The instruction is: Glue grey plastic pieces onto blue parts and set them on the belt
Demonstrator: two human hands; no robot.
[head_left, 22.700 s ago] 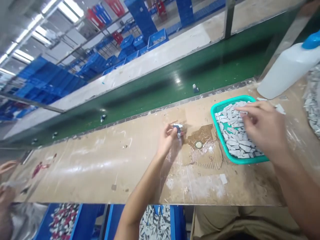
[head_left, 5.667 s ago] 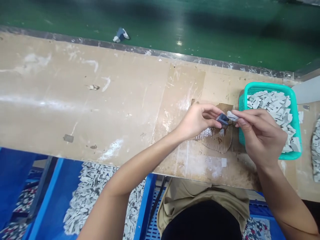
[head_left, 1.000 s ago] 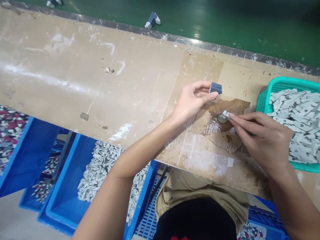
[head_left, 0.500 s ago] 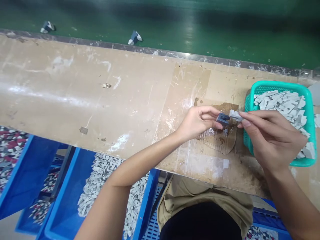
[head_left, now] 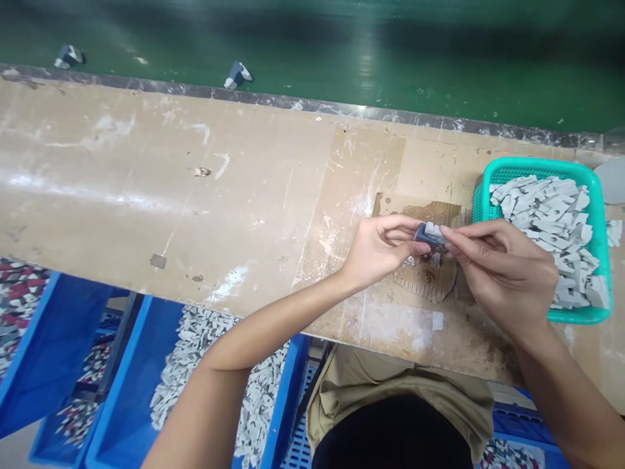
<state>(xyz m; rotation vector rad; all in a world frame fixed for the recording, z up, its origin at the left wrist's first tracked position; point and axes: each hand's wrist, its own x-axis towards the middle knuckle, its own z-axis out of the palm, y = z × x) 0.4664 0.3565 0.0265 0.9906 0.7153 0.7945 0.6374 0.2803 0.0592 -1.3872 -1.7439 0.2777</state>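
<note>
My left hand (head_left: 383, 249) pinches a small dark blue-grey plastic part (head_left: 426, 239) between thumb and fingers. In my right hand (head_left: 510, 267) is a small white plastic part (head_left: 432, 228), gripped by the fingertips. The white part sits against the upper side of the dark one; how deep it goes in, I cannot tell. Both hands are over a stained cardboard patch (head_left: 430, 286) on the bench. To the right, partly behind my right hand, a green basket (head_left: 607, 260) holds a heap of white parts (head_left: 551, 212).
Beyond the bench (head_left: 254, 176) runs a green conveyor belt (head_left: 312, 52), carrying two blue-and-white pieces (head_left: 238, 75). Below the bench edge on the left, blue bins (head_left: 124, 391) hold white and mixed-colour parts. A small white scrap (head_left: 437, 320) lies near the front edge.
My right hand has moved left, bringing the white part from beside the dark part onto it. The two pieces on the belt appear further left.
</note>
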